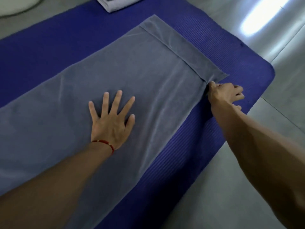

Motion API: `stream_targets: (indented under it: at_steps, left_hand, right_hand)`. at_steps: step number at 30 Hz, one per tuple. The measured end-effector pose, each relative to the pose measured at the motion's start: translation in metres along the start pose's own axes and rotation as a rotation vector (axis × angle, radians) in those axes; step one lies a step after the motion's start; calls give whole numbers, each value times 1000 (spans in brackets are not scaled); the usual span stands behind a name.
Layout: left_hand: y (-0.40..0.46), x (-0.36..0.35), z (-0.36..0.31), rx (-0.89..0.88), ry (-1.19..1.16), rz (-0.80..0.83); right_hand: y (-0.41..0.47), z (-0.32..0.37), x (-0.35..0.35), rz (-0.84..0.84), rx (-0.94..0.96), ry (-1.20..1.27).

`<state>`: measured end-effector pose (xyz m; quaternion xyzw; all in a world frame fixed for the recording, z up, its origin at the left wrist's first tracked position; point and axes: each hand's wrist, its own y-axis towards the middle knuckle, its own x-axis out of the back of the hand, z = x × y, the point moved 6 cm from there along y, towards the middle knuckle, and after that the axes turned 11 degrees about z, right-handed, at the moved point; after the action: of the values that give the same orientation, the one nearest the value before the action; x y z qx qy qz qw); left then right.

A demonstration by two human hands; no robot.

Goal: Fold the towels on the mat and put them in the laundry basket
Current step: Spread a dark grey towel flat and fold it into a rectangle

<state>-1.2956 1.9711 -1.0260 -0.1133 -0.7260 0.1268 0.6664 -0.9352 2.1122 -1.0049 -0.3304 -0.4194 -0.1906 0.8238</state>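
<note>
Left hand point(112, 123) presses splayed fingers flat on the towel point(148, 66); right hand point(222, 95) fingers pinch its corner.

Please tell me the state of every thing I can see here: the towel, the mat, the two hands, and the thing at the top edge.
towel: spread flat on the mat, folded double, layers offset at the far end
mat: unrolled on the floor
left hand: fingers spread, pressing flat on the towel
right hand: pinching the towel's near right corner
folded cloth: lying at the mat's far end, mostly out of view
</note>
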Motion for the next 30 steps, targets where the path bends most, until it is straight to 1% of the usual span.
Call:
stream_targets:
  at_steps: [2, 5, 8, 10, 11, 13, 15, 16, 19, 21, 23, 25, 27, 30]
  left_hand:
    - [2, 2, 1, -7, -26, 2]
    - [1, 1, 2, -2, -8, -20]
    - [0, 1, 2, 5, 9, -2]
    - [2, 4, 2, 5, 14, 8]
    - [1, 4, 1, 5, 19, 9]
    - [0, 3, 2, 3, 33, 7]
    - [0, 4, 3, 5, 47, 19]
    - [0, 4, 3, 8, 49, 28]
    - [0, 7, 2, 13, 47, 30]
    - [0, 8, 2, 12, 36, 27]
    - [0, 8, 5, 41, 20, 18]
    - [-1, 9, 8, 76, -9, 5]
    - [0, 9, 9, 79, -38, -10]
    - [1, 8, 9, 67, -54, -15]
  right_hand:
    - [3, 0, 7, -40, -25, 14]
    - [5, -8, 18, -109, -7, -2]
    - [5, -11, 14, -106, 5, -65]
    - [3, -8, 15, -136, 36, -93]
    - [1, -4, 17, -169, 103, -126]
    - [-3, 16, 11, -183, 361, -278]
    - [-9, 41, -11, -108, 598, -440]
    - [-12, 55, -25, -61, 653, -478]
    - [-19, 101, -68, 47, 635, -488]
    - [-29, 139, -94, 68, 689, -524]
    - [-33, 184, -114, 130, 755, -536]
    - [-25, 226, -129, 193, 774, -526]
    - [-14, 262, -144, 238, 797, -588]
    - [-5, 297, -169, 361, 799, -678]
